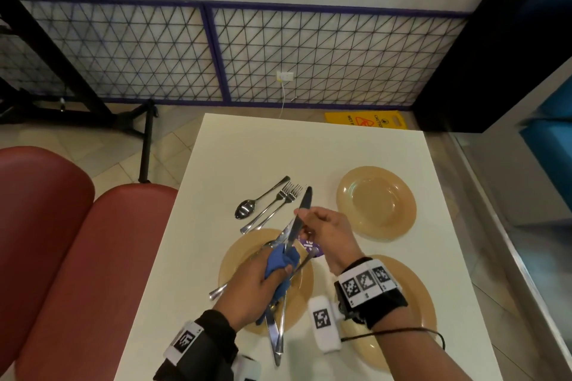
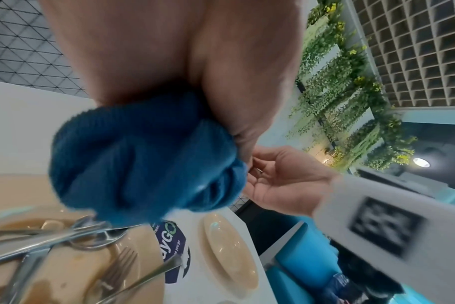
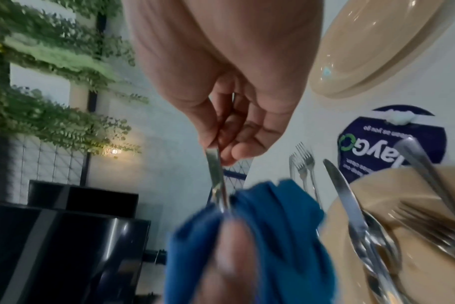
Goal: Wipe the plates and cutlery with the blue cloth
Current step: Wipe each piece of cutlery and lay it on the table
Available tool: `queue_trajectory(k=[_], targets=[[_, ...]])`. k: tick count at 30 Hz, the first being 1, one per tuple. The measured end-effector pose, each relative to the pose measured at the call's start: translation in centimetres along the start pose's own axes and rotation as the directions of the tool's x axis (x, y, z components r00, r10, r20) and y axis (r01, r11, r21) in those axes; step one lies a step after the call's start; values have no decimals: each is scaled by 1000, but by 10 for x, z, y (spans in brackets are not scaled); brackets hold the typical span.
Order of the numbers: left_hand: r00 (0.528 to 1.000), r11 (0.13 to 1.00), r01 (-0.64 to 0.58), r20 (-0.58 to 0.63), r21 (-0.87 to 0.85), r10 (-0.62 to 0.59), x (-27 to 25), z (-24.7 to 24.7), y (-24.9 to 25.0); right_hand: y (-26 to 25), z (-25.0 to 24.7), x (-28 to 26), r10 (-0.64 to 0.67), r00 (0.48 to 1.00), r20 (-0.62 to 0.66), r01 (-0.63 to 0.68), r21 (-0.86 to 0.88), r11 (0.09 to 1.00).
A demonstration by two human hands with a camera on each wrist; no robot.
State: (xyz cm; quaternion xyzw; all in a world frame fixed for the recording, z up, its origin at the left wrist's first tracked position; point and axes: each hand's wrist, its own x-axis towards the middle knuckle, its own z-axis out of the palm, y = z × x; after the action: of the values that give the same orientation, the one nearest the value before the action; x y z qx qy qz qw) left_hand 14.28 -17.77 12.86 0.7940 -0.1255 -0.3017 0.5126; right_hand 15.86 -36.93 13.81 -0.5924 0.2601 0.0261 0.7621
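My left hand (image 1: 280,269) grips the bunched blue cloth (image 1: 278,260) over a tan plate (image 1: 235,257) smeared with brown sauce. The cloth (image 3: 273,226) is wrapped round the lower part of a steel piece of cutlery (image 3: 216,176), which my right hand (image 1: 301,218) pinches by its upper end. Which kind of piece it is stays hidden in the cloth. A knife (image 3: 343,195), a fork (image 3: 429,222) and other pieces lie on that dirty plate. A spoon (image 1: 246,209) and two forks (image 1: 278,204) lie on the white table (image 1: 247,148) beyond it.
A second tan plate (image 1: 376,201) sits at the right of the table, a third (image 1: 414,291) under my right wrist. A purple round sticker (image 1: 314,247) is on the tabletop. Red bench seats (image 1: 62,241) stand left, and a yellow wet-floor sign (image 1: 365,120) lies beyond the far edge.
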Motion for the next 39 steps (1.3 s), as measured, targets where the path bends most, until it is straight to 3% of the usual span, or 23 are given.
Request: queue_trajectory(k=[3,6,12,23,30,34,39], targets=[[995,999,33,89,32,-36,-3,-5,-11,-9,-15,15,-1,997,-82,6,61,998],[998,993,52,40,101,-57,5,-17,-22,2,-7,16,38,998,-49,-35,62,997],[994,994,83,-82,74,-76,13,-25,-26,26,26,34,140,990,-19,-139,41,989],[933,936,299,-150,-187,-328,-11,-84,-76,41,25,143,310,900,-306,-259,196,946],[925,933,312,-166,-181,-342,-11,-105,-101,67,28,192,326,895,-305,-309,105,945],[915,914,338,-148,-226,-375,-10,-108,-106,76,28,205,397,843,-361,-416,28,909],[912,908,342,-148,-242,-383,-10,-104,-106,75,26,197,356,846,-398,-476,-260,840]])
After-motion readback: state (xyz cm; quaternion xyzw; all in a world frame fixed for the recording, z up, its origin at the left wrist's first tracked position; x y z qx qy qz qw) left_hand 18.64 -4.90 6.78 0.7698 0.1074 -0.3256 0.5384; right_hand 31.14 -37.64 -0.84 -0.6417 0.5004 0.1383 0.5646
